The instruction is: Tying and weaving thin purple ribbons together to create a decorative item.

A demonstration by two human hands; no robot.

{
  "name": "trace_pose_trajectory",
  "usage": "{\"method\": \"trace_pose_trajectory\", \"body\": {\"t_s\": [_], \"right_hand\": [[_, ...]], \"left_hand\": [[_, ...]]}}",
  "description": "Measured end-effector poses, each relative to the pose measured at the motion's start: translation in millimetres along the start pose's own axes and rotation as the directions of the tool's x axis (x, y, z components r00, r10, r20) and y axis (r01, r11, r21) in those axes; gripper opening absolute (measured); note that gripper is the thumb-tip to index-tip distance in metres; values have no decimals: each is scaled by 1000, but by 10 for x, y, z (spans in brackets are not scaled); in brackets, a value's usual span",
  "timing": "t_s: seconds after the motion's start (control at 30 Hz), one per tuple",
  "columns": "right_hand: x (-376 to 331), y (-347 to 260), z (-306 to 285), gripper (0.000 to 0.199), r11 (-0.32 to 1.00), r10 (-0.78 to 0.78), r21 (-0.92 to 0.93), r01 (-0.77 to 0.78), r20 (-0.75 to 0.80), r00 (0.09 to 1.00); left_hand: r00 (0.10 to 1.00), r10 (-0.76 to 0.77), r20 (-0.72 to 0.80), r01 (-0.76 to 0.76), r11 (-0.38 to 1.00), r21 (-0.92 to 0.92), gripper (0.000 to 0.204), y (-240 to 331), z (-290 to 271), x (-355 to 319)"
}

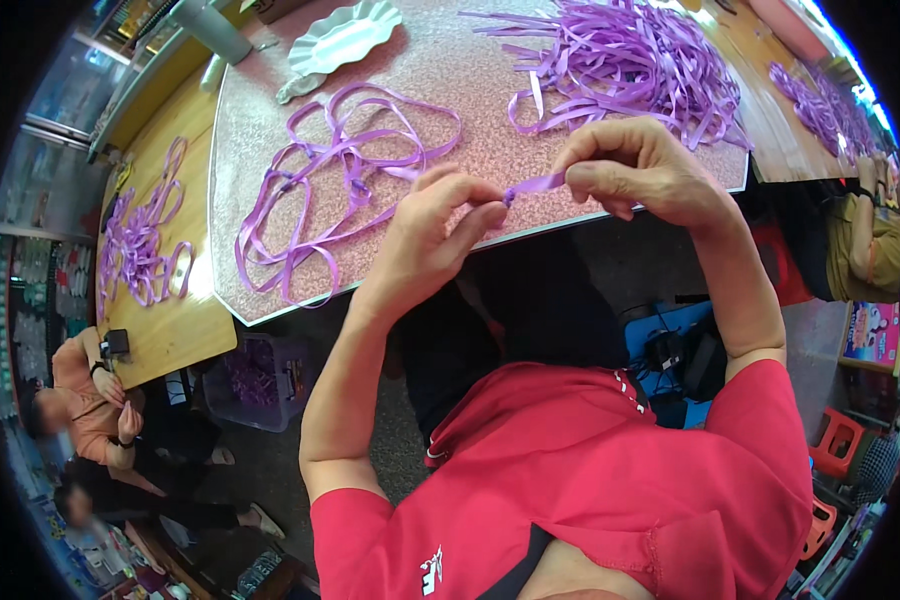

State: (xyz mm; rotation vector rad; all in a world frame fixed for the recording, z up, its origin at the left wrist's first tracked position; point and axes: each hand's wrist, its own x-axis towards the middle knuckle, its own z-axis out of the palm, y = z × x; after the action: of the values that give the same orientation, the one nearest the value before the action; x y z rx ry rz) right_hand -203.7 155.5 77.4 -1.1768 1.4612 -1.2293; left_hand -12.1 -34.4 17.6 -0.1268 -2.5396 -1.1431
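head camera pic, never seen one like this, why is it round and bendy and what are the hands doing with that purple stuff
This picture comes from a wide fisheye camera worn on a person's head, looking down. That lens is why straight edges bend and the corners go black. There is no machine: the two bare arms coming up from the bottom belong to the wearer, in a red shirt.

The left hand and the right hand pinch a short piece of purple ribbon between them, above the near edge of a speckled table top.

On that top lie a looped purple ribbon, a loose pile of ribbon strips and a pale scalloped dish. More ribbon lies on a wooden table to the left, where other people sit.
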Motion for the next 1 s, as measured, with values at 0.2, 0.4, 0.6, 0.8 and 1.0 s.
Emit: {"method": "trace_pose_trajectory", "body": {"t_s": [0.2, 0.4, 0.6, 0.8, 1.0], "right_hand": [[76, 197, -61, 14, 915, -320, -292, 280, -99, 942], [212, 29, 151, 17, 977, -174, -131, 166, -55, 983], [258, 4, 56, 22, 971, -219, -136, 199, -148, 965], [265, 178, 86, 31, 786, -446, -515, 341, -90, 891], [297, 209, 419, 26, 718, -532, -487, 497, 76, 843]], "left_hand": [[950, -303, 74, 262, 648, -715, 20, 75, -119, -65], [961, -276, 6, 225, 772, -594, 33, 115, 97, 7], [931, -307, 195, 331, 490, -807, 28, 198, 161, -52], [892, -402, 204, 404, 512, -758, 23, 231, -52, -109], [853, -465, 236, 494, 578, -649, 29, 386, -194, -126]]}}
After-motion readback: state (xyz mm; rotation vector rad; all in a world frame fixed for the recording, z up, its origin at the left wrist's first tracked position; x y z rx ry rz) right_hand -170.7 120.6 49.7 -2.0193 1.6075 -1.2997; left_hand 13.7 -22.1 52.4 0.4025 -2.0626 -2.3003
